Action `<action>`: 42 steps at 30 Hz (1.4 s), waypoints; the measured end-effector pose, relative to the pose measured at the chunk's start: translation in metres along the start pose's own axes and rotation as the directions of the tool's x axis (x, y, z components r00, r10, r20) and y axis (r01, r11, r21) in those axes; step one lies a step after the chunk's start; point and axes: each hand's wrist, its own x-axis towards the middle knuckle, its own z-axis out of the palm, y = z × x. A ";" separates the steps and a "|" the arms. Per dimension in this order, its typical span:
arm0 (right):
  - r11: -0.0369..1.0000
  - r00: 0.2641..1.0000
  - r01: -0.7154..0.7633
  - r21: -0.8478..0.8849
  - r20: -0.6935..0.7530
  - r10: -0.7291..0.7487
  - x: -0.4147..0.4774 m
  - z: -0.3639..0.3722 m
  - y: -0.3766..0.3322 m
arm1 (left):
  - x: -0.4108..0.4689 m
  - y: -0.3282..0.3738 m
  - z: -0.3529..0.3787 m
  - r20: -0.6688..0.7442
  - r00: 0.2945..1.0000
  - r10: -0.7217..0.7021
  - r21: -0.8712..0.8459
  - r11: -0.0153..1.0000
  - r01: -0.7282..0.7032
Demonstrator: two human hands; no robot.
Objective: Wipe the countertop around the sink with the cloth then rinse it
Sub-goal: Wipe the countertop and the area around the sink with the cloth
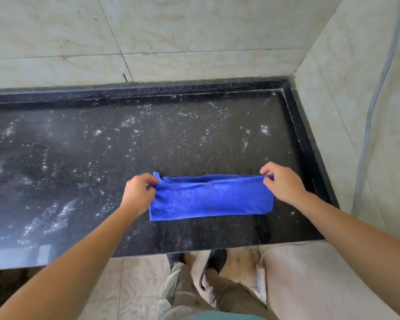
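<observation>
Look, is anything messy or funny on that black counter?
Yes: white specks and smears are scattered across the black countertop, thickest on the left; whether water or powder, I cannot tell. The left hand and right hand pinch the blue cloth by its top corners.

Person standing at the countertop [194, 139], items worn:

1. Arms: both forearms bare, no sleeve reaching them; left hand [139, 192] and right hand [284, 183] bare too.
2. Top [219, 316]: only a narrow strip of teal-green fabric shows, farthest below the countertop's front edge.
3. Trousers [194, 294]: khaki-olive, loose and creased, between the top and the shoes.
4. Shoes [217, 257]: a pair, dark, with rounded toes and perforated uppers, just below the countertop's front edge.
</observation>
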 end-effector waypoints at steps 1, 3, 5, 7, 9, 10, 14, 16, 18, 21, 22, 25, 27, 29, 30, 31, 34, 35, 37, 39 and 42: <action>0.999 0.999 -0.029 -0.015 0.020 0.029 0.015 0.003 -0.002 | 0.016 0.000 0.004 -0.012 0.999 -0.040 -0.019 0.999 0.040; 0.994 0.994 -0.101 -0.041 0.035 0.103 0.034 0.008 -0.005 | 0.038 -0.002 0.014 -0.061 0.988 -0.145 -0.041 0.989 0.142; 0.984 0.985 -0.170 -0.056 0.004 0.170 0.038 0.012 -0.007 | 0.043 -0.003 0.022 -0.111 0.973 -0.202 0.009 0.979 0.204; 0.971 0.972 -0.231 -0.059 -0.056 0.228 0.027 0.019 -0.008 | 0.031 -0.003 0.026 -0.155 0.985 -0.074 0.146 0.984 0.097; 0.949 0.950 -0.310 -0.060 -0.067 0.306 0.011 0.030 -0.011 | 0.010 -0.011 0.032 -0.072 0.965 0.252 0.312 0.925 -0.218; 0.932 0.934 -0.357 -0.060 -0.048 0.355 0.004 0.036 -0.013 | -0.002 -0.021 0.037 0.013 0.928 0.373 0.376 0.858 -0.350; 0.860 0.865 -0.502 0.096 0.047 0.500 -0.003 0.054 -0.019 | -0.026 -0.055 0.050 0.250 0.859 0.447 0.429 0.744 -0.512; 0.748 0.823 -0.560 0.356 0.137 0.551 0.004 0.049 -0.024 | -0.025 -0.055 0.048 0.273 0.859 0.434 0.454 0.729 -0.513; 0.618 0.826 -0.542 0.570 0.226 0.516 0.005 0.036 -0.040 | -0.023 -0.050 0.045 0.288 0.856 0.430 0.475 0.712 -0.517; 0.587 0.907 -0.409 0.699 0.242 0.344 -0.003 0.017 -0.086 | -0.022 -0.050 0.039 0.258 0.868 0.425 0.438 0.749 -0.497; 0.603 0.932 -0.357 0.713 0.232 0.278 -0.007 0.015 -0.105 | -0.023 -0.052 0.036 0.228 0.879 0.419 0.410 0.777 -0.477; 0.704 0.972 -0.228 0.673 0.206 0.118 -0.010 0.033 -0.158 | -0.029 -0.065 0.024 0.127 0.911 0.393 0.333 0.848 -0.413; 0.810 0.979 -0.159 0.564 0.195 0.057 -0.008 0.058 -0.190 | -0.033 -0.078 0.013 0.076 0.925 0.373 0.292 0.878 -0.378; 0.896 0.977 -0.116 0.428 0.211 0.026 -0.007 0.088 -0.218 | -0.037 -0.090 0.003 0.046 0.929 0.367 0.280 0.888 -0.364; 0.927 0.973 -0.103 0.360 0.232 0.018 -0.008 0.103 -0.228 | -0.039 -0.095 -0.001 0.036 0.931 0.362 0.278 0.891 -0.358; 0.953 0.964 -0.090 0.288 0.267 0.010 -0.008 0.119 -0.234 | -0.040 -0.097 -0.005 0.033 0.932 0.361 0.280 0.892 -0.355; 0.979 0.925 -0.060 0.195 0.380 -0.019 -0.011 0.144 -0.237 | -0.038 -0.099 -0.007 0.006 0.912 0.410 0.289 0.873 -0.394; 0.967 0.921 -0.073 0.244 0.390 -0.029 -0.012 0.142 -0.233 | -0.037 -0.097 -0.006 -0.005 0.898 0.440 0.291 0.860 -0.420; 0.918 0.951 -0.147 0.367 0.306 0.030 -0.015 0.130 -0.217 | -0.032 -0.088 -0.001 0.008 0.865 0.501 0.296 0.825 -0.481; 0.911 0.979 -0.204 0.358 0.065 0.194 -0.017 0.113 -0.190 | -0.027 -0.076 0.005 0.044 0.824 0.565 0.322 0.772 -0.547; 0.903 0.924 -0.342 0.258 -0.082 0.373 -0.017 0.101 -0.151 | -0.014 -0.065 0.016 0.151 0.752 0.641 0.379 0.666 -0.643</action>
